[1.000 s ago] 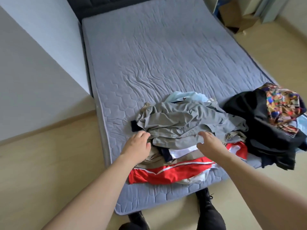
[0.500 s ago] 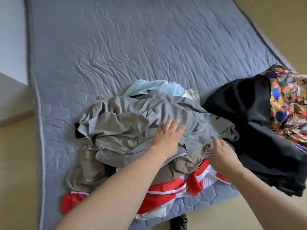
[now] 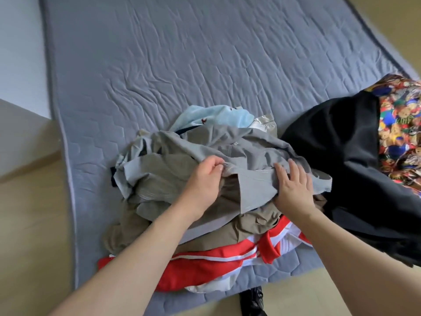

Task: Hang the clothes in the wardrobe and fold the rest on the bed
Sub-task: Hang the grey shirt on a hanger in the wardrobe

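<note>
A pile of clothes lies near the foot of the grey quilted bed (image 3: pixel 182 65). On top is a crumpled grey shirt (image 3: pixel 246 147). My left hand (image 3: pixel 205 183) pinches a fold of it near the middle. My right hand (image 3: pixel 293 185) rests on its right part, fingers spread and the thumb tucked under the cloth. Under the shirt lie a khaki garment (image 3: pixel 250 226), a red and white garment (image 3: pixel 205 265) and a light blue one (image 3: pixel 214 117). To the right sit a black garment (image 3: pixel 341 156) and a colourful bear-print cloth (image 3: pixel 401 124).
A wooden floor (image 3: pixel 29 224) runs along the bed's left side and foot. A pale wall (image 3: pixel 20 53) stands at the far left. A black shoe (image 3: pixel 252 302) shows at the bed's foot.
My left hand went from lying flat on the grey shirt to pinching a fold. My right hand moved up from the pile's lower edge onto the shirt. The view came closer.
</note>
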Available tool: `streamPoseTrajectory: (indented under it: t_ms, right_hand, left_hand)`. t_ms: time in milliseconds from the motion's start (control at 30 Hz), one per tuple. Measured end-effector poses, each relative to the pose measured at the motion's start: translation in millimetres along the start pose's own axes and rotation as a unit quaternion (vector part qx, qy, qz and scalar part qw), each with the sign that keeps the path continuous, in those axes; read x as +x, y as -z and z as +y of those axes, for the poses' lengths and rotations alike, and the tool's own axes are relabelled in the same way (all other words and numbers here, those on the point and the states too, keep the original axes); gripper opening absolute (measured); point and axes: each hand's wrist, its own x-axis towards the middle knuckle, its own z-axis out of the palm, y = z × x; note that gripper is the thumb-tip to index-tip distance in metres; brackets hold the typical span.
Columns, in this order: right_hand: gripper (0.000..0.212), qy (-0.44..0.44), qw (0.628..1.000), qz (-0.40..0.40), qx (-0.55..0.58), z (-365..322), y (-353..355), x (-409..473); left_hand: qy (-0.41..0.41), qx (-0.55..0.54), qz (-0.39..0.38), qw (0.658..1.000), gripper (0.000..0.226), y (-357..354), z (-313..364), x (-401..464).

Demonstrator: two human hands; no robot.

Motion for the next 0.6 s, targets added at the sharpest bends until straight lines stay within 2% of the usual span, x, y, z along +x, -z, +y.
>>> streamPoseTrajectory:
  t_ms: [67, 100, 133, 167, 200, 267, 300, 333, 367, 400, 467, 533, 600]
  right_hand:
    - [0.053, 0.024, 0.998, 0.039, 0.041, -20.5, 13.6, -1.9]
    - [0.041, 0.032, 0.996, 0.044, 0.068, -32.0, 22.7, -4.2]
    - [0.031, 0.033, 0.993, 0.044, 0.105, -46.5, 35.0, -8.6]
    - [0.021, 0.032, 0.987, 0.045, 0.148, -62.8, 50.4, -14.3]
    - [0.014, 0.027, 0.981, 0.042, 0.188, -78.2, 67.7, -19.6]
    - [0.010, 0.059, 0.969, 0.052, 0.234, -115.9, 109.9, -34.6]
    - [0.013, 0.096, 0.965, 0.058, 0.237, -137.3, 133.3, -42.6]
    - [0.017, 0.136, 0.963, 0.055, 0.225, -159.6, 155.4, -50.8]
    - [0.018, 0.180, 0.964, 0.044, 0.193, -187.7, 180.4, -62.6]
    - [0.017, 0.208, 0.964, 0.029, 0.165, -210.7, 201.9, -71.0]
    - [0.012, 0.247, 0.959, 0.012, 0.138, -254.5, 241.3, -89.8]
    - [0.009, 0.297, 0.949, 0.011, 0.102, -304.3, 276.4, -125.5]
    - [0.013, 0.344, 0.936, 0.028, 0.067, -345.9, 305.5, -161.4]
  left_hand:
    - [0.015, -0.114, 0.013, 0.993, 0.022, 38.3, 28.1, -23.7]
    - [-0.001, -0.118, -0.002, 0.993, 0.012, 58.3, 41.3, -36.1]
    - [-0.018, -0.065, -0.028, 0.997, 0.006, 79.8, 53.3, -50.5]
    - [-0.027, 0.030, -0.061, 0.997, 0.022, 101.5, 62.9, -64.8]
    - [-0.025, 0.161, -0.092, 0.982, 0.041, 119.9, 68.4, -78.9]
    - [-0.006, 0.434, -0.100, 0.895, 0.069, 157.4, 73.3, -109.5]
    - [0.004, 0.480, -0.069, 0.874, 0.071, 176.9, 69.5, -121.7]
    - [-0.001, 0.476, -0.031, 0.879, 0.065, 194.2, 63.3, -133.3]
    - [0.002, 0.419, 0.009, 0.908, 0.056, 215.8, 66.0, -154.5]
    - [0.015, 0.331, 0.056, 0.942, 0.045, 231.2, 70.7, -170.4]
    - [0.011, 0.141, 0.160, 0.977, 0.029, 257.4, 86.3, -202.1]
    - [0.025, 0.023, 0.227, 0.973, 0.026, 291.2, 102.3, -242.0]
    - [0.025, -0.061, 0.294, 0.954, 0.024, 322.9, 118.9, -279.8]
